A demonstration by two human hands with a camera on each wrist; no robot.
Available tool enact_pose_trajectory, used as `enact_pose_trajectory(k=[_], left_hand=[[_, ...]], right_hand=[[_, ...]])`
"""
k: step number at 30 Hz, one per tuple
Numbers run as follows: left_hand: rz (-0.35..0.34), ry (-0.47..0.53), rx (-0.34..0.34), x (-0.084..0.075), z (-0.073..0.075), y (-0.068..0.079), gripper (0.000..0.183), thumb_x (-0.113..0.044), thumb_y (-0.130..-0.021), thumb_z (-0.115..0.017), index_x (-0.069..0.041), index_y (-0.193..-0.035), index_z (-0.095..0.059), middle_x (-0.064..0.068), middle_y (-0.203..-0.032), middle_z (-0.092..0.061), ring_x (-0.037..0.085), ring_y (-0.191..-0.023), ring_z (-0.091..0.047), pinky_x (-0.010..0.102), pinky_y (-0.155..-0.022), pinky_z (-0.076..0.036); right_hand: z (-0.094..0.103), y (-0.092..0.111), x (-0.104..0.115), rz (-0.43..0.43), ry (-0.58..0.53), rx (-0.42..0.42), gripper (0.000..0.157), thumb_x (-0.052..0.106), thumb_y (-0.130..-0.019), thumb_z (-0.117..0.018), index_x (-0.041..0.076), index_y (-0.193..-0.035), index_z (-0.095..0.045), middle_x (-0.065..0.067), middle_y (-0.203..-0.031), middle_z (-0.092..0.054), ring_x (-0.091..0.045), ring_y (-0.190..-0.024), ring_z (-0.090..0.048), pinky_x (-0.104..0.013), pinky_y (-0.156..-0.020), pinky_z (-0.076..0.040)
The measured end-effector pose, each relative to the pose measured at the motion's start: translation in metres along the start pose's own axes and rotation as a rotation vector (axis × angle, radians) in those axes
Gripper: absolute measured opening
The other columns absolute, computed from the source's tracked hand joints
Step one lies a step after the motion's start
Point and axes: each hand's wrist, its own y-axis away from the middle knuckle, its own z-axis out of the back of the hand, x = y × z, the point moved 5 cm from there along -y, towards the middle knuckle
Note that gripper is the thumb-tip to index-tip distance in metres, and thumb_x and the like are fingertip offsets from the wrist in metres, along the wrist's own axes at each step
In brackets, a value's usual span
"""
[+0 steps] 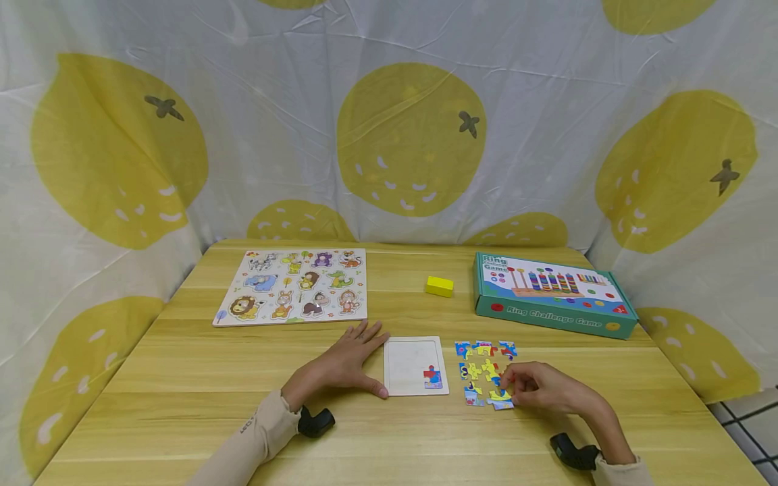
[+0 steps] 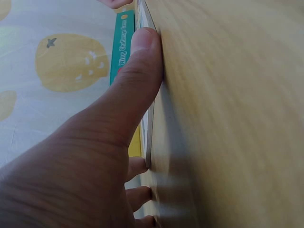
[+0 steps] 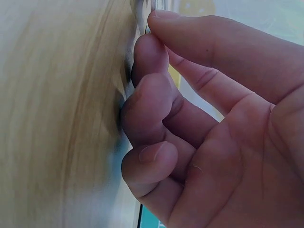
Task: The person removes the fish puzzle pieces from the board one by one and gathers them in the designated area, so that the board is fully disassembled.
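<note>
In the head view, a white puzzle tray (image 1: 408,368) lies mid-table with a red and blue jigsaw piece (image 1: 432,378) in its lower right corner. My left hand (image 1: 343,361) spreads at its left side, thumb by the lower corner and fingers by the upper one. The left wrist view shows that thumb (image 2: 142,52) along the tray's edge (image 2: 148,137). Right of the tray are several loose jigsaw pieces (image 1: 474,371) in rough rows. At their right side my right hand (image 1: 543,386), fingers curled, pinches a jigsaw piece mostly hidden by thumb (image 3: 190,31) and fingertips.
An animal puzzle board (image 1: 298,287) lies at the back left. Behind the tray is a yellow block (image 1: 439,286). A green Ring Challenge Game box (image 1: 553,297) lies at the back right, beyond the loose pieces. A lemon-print cloth (image 1: 413,135) hangs behind the table.
</note>
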Motion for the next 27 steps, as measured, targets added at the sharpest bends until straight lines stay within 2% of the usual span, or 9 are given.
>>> enact_pose_trajectory(k=[21, 27], left_hand=[[-0.002, -0.001, -0.002, -0.0006, 0.0009, 0.0006, 0.108, -0.065, -0.069, -0.073, -0.012, -0.152, -0.028, 0.013, -0.160, -0.014, 0.038, -0.146, -0.001, 0.054, -0.118, -0.003], [-0.004, 0.002, 0.000, -0.0012, 0.0017, 0.0010, 0.108, -0.065, -0.069, -0.073, -0.012, -0.152, -0.028, 0.013, -0.160, -0.014, 0.038, -0.146, -0.001, 0.054, -0.118, -0.002]], right_hand=[[0.0015, 0.0003, 0.0025, -0.023, -0.001, -0.025, 0.013, 0.004, -0.087, -0.065, 0.002, -0.100, -0.062, 0.000, -0.076, -0.052, -0.005, -0.066, -0.047, -0.020, -0.056, -0.040], [0.0055, -0.0006, 0.0066, -0.026, 0.076, -0.101, 0.013, 0.009, -0.090, -0.064, 0.006, -0.103, -0.062, 0.000, -0.082, -0.056, -0.007, -0.071, -0.050, -0.021, -0.059, -0.044]])
